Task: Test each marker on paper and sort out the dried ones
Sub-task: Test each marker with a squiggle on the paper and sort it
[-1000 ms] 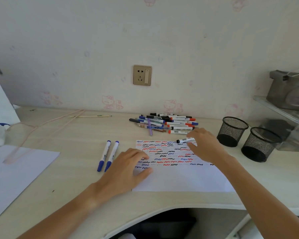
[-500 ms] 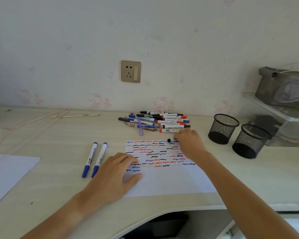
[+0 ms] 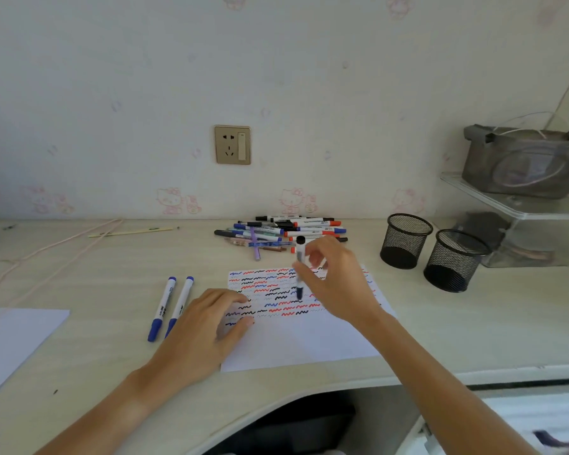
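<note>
A white sheet of paper [image 3: 309, 343] covered with red, blue and black squiggles lies on the desk in front of me. My left hand [image 3: 207, 326] rests flat on its left edge, fingers spread. My right hand [image 3: 335, 284] holds a black-capped marker [image 3: 300, 267] nearly upright above the squiggles, its cap still on. A pile of several markers [image 3: 283, 233] lies behind the paper near the wall. Two blue-capped markers [image 3: 170, 307] lie side by side to the left of the paper.
Two black mesh cups [image 3: 404, 241] [image 3: 454, 261] stand to the right of the paper. A clear shelf [image 3: 513, 205] with a grey bag is at the far right. Another white sheet [image 3: 10, 339] lies at the left, with pink cords [image 3: 46, 251] and a pencil [image 3: 135, 231] behind.
My right hand took a black-capped marker from the edge of the pile and lifted it upright over the paper. My left hand stayed on the sheet. My view shifted right.
</note>
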